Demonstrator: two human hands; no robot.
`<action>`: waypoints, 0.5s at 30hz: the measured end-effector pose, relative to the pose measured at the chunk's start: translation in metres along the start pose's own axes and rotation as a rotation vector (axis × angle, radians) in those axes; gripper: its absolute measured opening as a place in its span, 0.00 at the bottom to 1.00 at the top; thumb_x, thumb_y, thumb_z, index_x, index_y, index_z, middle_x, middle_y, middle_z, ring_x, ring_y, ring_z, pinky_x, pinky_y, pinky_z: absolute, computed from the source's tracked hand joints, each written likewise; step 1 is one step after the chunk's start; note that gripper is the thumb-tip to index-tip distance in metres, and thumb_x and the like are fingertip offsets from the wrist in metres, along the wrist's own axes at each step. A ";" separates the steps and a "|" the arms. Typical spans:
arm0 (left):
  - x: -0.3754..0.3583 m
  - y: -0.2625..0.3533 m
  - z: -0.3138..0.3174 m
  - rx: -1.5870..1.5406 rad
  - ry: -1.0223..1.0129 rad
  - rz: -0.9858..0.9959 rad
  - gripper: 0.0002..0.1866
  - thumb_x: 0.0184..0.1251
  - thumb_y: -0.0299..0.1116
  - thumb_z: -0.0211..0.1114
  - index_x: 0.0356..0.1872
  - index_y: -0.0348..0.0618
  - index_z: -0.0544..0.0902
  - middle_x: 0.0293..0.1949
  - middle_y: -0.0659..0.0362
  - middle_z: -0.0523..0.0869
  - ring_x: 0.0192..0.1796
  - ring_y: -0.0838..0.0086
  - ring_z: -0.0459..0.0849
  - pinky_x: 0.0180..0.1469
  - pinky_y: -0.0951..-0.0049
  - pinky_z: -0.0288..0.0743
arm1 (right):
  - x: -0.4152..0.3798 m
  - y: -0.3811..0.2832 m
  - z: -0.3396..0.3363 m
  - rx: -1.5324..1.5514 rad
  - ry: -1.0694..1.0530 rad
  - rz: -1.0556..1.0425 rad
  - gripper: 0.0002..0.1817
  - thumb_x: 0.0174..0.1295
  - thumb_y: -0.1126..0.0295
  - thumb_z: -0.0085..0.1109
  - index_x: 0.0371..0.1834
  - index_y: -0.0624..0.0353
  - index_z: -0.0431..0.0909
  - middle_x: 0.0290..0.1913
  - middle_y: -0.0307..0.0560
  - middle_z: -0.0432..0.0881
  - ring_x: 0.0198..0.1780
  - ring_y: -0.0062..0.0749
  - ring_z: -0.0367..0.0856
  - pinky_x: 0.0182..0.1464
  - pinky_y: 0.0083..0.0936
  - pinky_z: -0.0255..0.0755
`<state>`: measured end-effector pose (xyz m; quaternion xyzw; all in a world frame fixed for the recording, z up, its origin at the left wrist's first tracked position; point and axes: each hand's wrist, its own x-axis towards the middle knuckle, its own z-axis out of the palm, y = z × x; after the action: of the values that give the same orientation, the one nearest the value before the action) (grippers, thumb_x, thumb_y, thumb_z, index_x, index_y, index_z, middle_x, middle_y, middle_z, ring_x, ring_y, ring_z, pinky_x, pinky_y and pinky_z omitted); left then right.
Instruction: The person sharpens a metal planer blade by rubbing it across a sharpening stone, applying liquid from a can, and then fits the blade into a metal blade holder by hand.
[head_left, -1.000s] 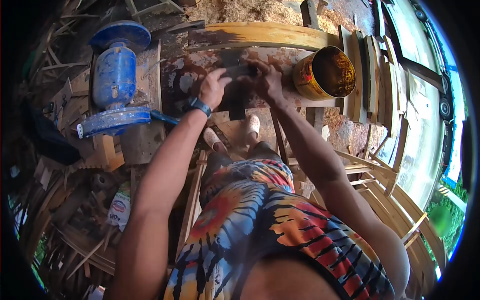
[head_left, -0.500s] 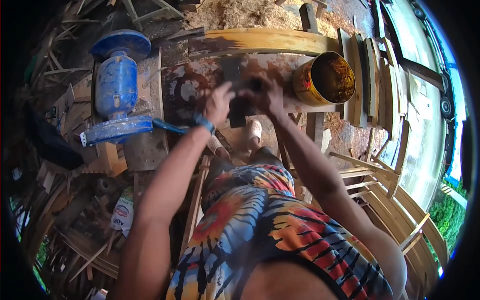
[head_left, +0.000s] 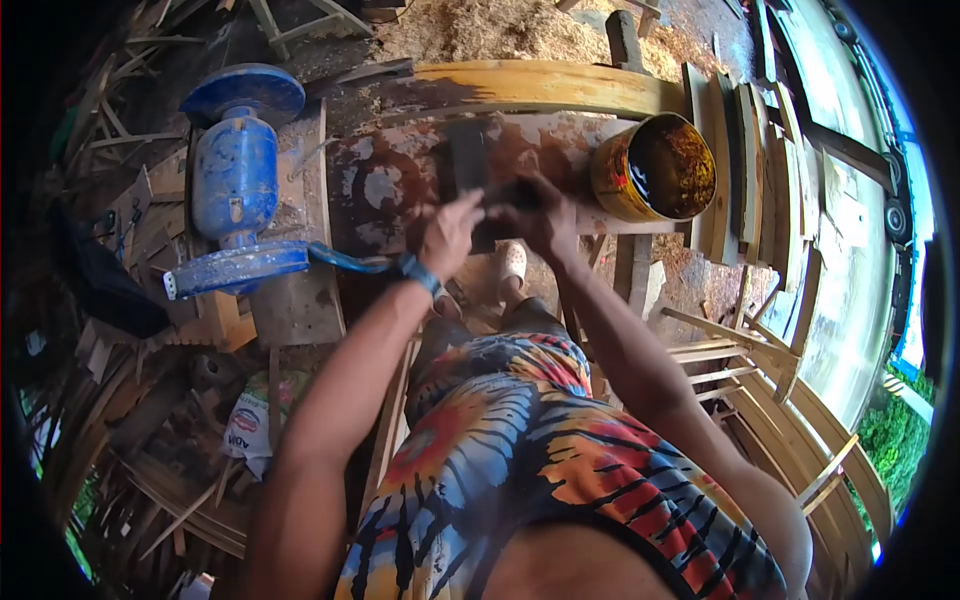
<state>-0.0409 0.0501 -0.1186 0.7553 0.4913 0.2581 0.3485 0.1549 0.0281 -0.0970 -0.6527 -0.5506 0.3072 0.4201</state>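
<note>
A dark, narrow strip (head_left: 467,152) lies across the stained bench top (head_left: 375,180), running toward my body. My left hand (head_left: 450,235), with a blue band on the wrist, is over the strip's near part, its fingers bent and blurred. Close to it on the right, my right hand (head_left: 548,222) is closed round something dark that I cannot make out. Whether my left fingers grip anything is hidden by blur. Right of my hands, a yellow, stained bucket (head_left: 610,178) with dark liquid inside stands on the bench.
A blue machine (head_left: 237,175) stands at the left with a blue hose. Beyond the bench edge lie a long yellowish board (head_left: 560,87) and sawdust (head_left: 480,30). Stacked planks (head_left: 722,165) are at the right, and a white bag (head_left: 248,430) is at lower left.
Both hands have moved slightly toward my body and remain close together. The view has shifted a little, and more of the dark strip shows above my hands.
</note>
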 end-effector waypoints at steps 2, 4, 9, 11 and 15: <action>0.002 0.009 -0.007 -0.026 0.004 0.011 0.17 0.73 0.37 0.63 0.55 0.41 0.87 0.52 0.42 0.88 0.53 0.52 0.89 0.57 0.62 0.82 | -0.012 0.003 0.000 -0.059 0.041 -0.025 0.35 0.44 0.56 0.85 0.55 0.61 0.83 0.42 0.48 0.90 0.47 0.36 0.90 0.50 0.31 0.81; 0.030 0.013 -0.020 -0.058 -0.037 0.036 0.17 0.72 0.36 0.63 0.55 0.40 0.86 0.52 0.42 0.87 0.54 0.53 0.88 0.58 0.62 0.81 | 0.015 -0.013 0.001 0.038 0.038 -0.028 0.33 0.45 0.56 0.84 0.53 0.62 0.83 0.41 0.49 0.90 0.44 0.36 0.90 0.48 0.30 0.82; 0.074 -0.014 -0.006 -0.113 0.016 0.060 0.16 0.73 0.34 0.61 0.56 0.37 0.86 0.53 0.41 0.87 0.58 0.50 0.86 0.64 0.63 0.78 | 0.061 0.003 0.006 -0.071 0.120 -0.171 0.29 0.47 0.57 0.83 0.51 0.58 0.84 0.40 0.53 0.89 0.40 0.36 0.91 0.43 0.29 0.83; 0.051 -0.003 -0.011 -0.186 -0.013 0.006 0.16 0.73 0.34 0.62 0.56 0.38 0.86 0.53 0.42 0.87 0.57 0.51 0.87 0.67 0.63 0.75 | 0.033 -0.004 0.001 -0.111 0.067 -0.057 0.29 0.47 0.57 0.83 0.51 0.58 0.84 0.40 0.53 0.89 0.41 0.37 0.91 0.45 0.30 0.83; 0.021 0.012 -0.023 0.009 -0.126 -0.017 0.15 0.71 0.35 0.63 0.56 0.48 0.88 0.52 0.48 0.88 0.53 0.56 0.89 0.61 0.63 0.79 | -0.010 -0.019 -0.002 -0.096 0.090 0.079 0.29 0.48 0.58 0.82 0.52 0.60 0.83 0.41 0.53 0.89 0.42 0.38 0.91 0.46 0.32 0.83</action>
<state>-0.0435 0.0726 -0.0940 0.7674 0.4759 0.2049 0.3777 0.1452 0.0186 -0.0797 -0.7066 -0.5190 0.2670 0.4001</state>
